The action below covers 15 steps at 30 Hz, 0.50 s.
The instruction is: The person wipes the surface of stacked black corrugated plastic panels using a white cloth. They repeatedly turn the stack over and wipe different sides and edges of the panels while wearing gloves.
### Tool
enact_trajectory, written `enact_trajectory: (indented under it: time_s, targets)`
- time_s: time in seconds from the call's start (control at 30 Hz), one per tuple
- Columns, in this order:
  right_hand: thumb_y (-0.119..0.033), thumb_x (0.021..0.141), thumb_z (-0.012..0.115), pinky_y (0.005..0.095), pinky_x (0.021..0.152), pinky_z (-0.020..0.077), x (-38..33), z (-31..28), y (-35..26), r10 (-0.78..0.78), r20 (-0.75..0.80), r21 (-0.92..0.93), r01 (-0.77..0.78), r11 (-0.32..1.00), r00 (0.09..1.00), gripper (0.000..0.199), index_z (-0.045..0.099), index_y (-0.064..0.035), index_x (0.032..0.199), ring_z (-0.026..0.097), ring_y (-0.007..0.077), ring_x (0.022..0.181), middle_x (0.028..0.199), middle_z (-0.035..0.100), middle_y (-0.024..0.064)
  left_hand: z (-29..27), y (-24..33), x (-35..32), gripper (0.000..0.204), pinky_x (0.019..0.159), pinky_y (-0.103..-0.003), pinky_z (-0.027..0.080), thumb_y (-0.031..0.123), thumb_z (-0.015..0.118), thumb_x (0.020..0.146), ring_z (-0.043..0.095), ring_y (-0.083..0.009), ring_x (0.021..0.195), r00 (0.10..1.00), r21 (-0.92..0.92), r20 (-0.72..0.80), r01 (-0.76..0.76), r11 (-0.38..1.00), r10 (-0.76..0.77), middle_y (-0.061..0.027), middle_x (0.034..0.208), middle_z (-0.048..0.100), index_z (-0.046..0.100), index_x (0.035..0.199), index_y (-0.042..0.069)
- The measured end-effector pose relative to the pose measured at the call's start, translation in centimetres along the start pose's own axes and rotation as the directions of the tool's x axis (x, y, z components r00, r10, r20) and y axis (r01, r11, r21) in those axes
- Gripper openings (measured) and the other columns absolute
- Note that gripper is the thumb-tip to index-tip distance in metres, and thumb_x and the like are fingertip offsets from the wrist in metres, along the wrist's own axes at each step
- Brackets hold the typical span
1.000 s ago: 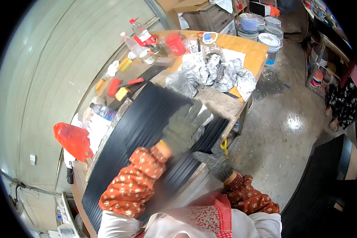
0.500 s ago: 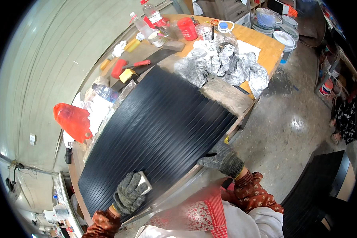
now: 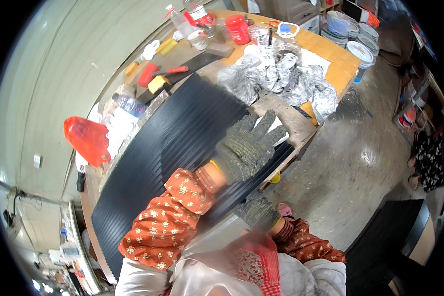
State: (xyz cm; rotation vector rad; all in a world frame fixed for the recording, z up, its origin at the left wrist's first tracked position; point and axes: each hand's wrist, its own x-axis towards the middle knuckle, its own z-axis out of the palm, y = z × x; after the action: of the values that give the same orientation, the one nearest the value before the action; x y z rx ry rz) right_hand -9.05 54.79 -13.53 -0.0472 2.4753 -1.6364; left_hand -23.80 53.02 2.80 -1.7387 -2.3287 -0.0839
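Note:
A large black ribbed panel [image 3: 148, 143] lies slanting across the workbench. My left hand [image 3: 246, 148], in a grey knitted glove, reaches over its far right part. Under its fingers is a white block [image 3: 277, 129], like a sanding block, pressed flat near the panel's right end; most of the block is hidden. My right hand [image 3: 257, 213], gloved the same way, is at the panel's near edge, closed about it, with the fingertips mostly out of sight. Both forearms have patterned rust-red sleeves.
Crumpled grey-stained cloth [image 3: 301, 84] lies beyond the panel, beside a clear jug [image 3: 287, 44] and a red canister [image 3: 238, 29]. A red-headed mallet [image 3: 148, 75], a yellow sponge [image 3: 158, 84] and a red plastic bag [image 3: 86, 140] line the far left. Lidded buckets [image 3: 360, 56] stand on the floor.
My left hand has swept with the white block from the panel's near left part to its far right end. My right hand has shifted slightly left and nearer along the edge.

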Motion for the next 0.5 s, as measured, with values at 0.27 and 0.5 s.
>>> enact_trajectory:
  time_s: [0.27,0.5]
  targets:
    - [-0.028,0.084,0.067,0.0511,0.094,0.0467,-0.4,2.4,6.4,-0.366,-0.096,0.055,0.372,0.926,0.926,0.040,0.066,-0.0063,0.118,0.061,0.0381,0.104,0.114,0.065,0.0183,-10.0,4.1,-24.2,0.051,0.099,-0.058,0.048,0.027,0.064,0.088,0.052,-0.0504,0.121,0.922,-0.017,0.286,0.278,0.960,-0.262,-0.0269,0.145,0.047,0.056,0.136,0.012]
    - [-0.016,0.093,0.058,0.0511,0.108,0.0386,-1.2,-3.9,-0.8,-0.530,-0.088,-0.505,0.421,0.753,0.844,0.044,0.059,-0.0049,0.136,0.053,0.0365,0.126,0.137,0.058,0.0175,-12.7,7.1,-36.1,0.062,0.099,-0.061,0.047,0.025,0.066,0.084,0.049,-0.0508,0.128,0.850,0.045,0.237,0.474,0.879,-0.471,-0.0274,0.149,0.043,0.050,0.143,0.017]
